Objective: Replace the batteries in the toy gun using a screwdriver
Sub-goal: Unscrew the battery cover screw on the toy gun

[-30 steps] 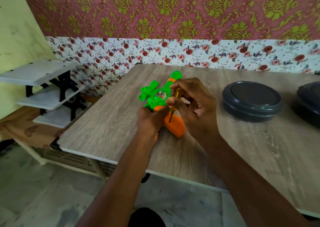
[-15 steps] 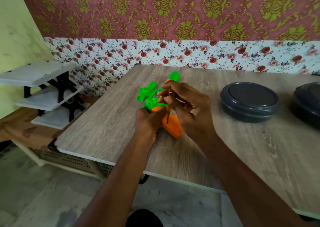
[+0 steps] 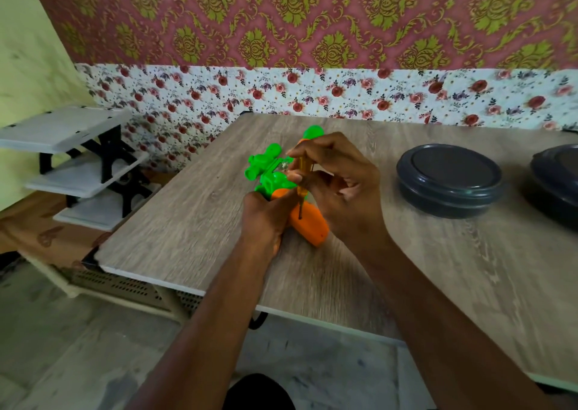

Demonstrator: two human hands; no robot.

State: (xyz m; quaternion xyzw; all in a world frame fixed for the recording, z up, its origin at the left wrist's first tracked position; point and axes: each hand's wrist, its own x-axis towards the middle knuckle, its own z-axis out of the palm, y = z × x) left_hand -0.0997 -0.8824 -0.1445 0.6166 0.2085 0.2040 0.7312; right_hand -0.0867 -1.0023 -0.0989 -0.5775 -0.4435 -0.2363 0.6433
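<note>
A green and orange toy gun (image 3: 267,172) lies on the wooden table (image 3: 194,222), its orange grip (image 3: 309,225) pointing toward me. My left hand (image 3: 266,219) holds the gun at the base of the grip. My right hand (image 3: 341,187) pinches a small yellow-handled screwdriver (image 3: 302,172) between thumb and fingers. The screwdriver stands nearly upright with its tip on the orange grip. The green barrel end shows behind my right hand.
Two dark round lidded containers (image 3: 448,179) (image 3: 556,184) sit on the right side of the table. A white and black shelf rack (image 3: 78,165) stands on the floor to the left. The table's front edge runs just below my forearms.
My right hand's fingers have shifted around the screwdriver handle, which stays upright on the orange grip. My left hand keeps its hold on the gun.
</note>
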